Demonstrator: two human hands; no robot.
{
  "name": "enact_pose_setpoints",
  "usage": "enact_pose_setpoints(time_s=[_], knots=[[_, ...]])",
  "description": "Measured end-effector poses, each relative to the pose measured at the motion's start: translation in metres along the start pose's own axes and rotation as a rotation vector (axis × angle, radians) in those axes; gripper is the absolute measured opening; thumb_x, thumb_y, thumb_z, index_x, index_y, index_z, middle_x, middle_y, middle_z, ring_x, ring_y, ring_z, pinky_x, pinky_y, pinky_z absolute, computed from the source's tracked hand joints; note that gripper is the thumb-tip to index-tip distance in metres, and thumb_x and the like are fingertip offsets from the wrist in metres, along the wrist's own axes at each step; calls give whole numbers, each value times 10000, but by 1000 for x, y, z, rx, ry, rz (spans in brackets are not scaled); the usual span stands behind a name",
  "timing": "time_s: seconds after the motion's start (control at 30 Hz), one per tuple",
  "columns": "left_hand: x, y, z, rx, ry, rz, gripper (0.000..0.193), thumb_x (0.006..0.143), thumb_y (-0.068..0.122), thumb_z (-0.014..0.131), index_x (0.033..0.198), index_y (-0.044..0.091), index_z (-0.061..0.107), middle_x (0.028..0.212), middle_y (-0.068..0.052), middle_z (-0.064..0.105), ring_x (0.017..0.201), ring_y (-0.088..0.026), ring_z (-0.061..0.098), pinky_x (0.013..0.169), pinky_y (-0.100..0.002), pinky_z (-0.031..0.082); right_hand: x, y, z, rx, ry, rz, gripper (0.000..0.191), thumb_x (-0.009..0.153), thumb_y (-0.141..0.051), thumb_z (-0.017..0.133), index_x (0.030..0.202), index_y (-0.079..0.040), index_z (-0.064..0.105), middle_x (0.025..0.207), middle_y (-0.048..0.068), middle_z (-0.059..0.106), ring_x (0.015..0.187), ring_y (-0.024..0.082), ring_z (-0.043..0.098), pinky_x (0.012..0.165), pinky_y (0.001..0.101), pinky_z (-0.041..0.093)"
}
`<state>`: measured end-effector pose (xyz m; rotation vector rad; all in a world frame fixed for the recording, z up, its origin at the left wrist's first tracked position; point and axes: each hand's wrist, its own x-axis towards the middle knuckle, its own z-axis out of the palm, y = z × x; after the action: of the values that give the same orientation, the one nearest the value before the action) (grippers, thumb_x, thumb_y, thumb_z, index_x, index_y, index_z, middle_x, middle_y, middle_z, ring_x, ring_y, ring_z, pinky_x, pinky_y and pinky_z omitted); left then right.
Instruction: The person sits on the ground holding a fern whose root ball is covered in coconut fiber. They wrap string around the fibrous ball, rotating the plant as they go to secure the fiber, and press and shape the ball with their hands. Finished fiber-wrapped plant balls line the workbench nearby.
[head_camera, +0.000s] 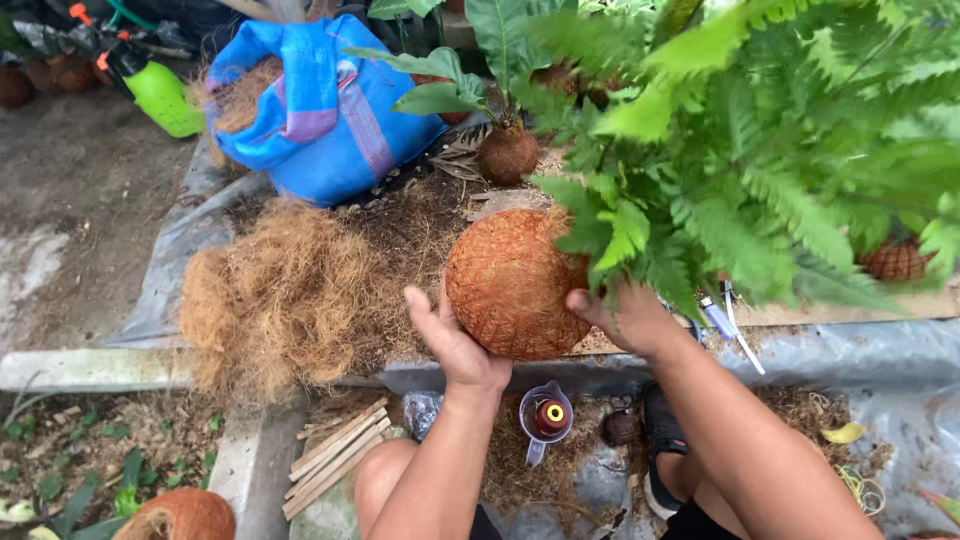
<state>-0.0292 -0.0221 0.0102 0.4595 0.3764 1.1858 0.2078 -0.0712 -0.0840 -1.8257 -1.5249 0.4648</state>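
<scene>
While both my hands cup the fibre-wrapped ball (510, 285) at the centre of the frame, it rests on the edge of the sheet-covered ledge (850, 345), its fern fronds (740, 150) spilling to the upper right. My left hand (452, 345) presses its lower left side with fingers spread open against it; my right hand (625, 318) braces the right side, fingers half hidden under leaves, so I cannot tell how far they curl. I judge the ball firm but crumbly, fairly heavy, its netted surface rough enough not to slip; low on both flanks seems the safest hold, well away from the tender fronds. Left of it lies a heap of loose coconut fibre (285, 295). At upper left a blue woven sack (325, 110) gapes, holding more brown fibre. Below the ball, a clear cup (545, 415) holds a spool of dark thread.
</scene>
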Motion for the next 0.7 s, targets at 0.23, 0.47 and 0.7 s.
enact_pose_setpoints(time_s=[0.23,0.47,0.7], knots=[[-21,4,16,301,-176,198,1096,873,863,269,1665,117,134,1725,-125,212,1564,-312,262,1253,-529,226,7,-99,-37,1175,-127,45,1031,763,-755,656,1537,-129,384,1473,251,498,1350,381,538,1084,578,487],[-13,9,11,4,42,-291,1184,750,944,185,1633,158,109,1660,-172,317,1500,-376,330,1195,-563,289,3,-105,-50,1199,-326,-175,872,882,-581,746,1489,-29,453,1541,192,487,1445,331,481,1219,515,400],[-13,7,10,-74,112,-216,1170,782,925,236,1626,122,128,1657,-184,331,1499,-382,361,1192,-591,314,4,-110,-56,1192,-242,-197,832,849,-525,780,1439,8,534,1473,186,572,1378,335,542,1192,500,428]])
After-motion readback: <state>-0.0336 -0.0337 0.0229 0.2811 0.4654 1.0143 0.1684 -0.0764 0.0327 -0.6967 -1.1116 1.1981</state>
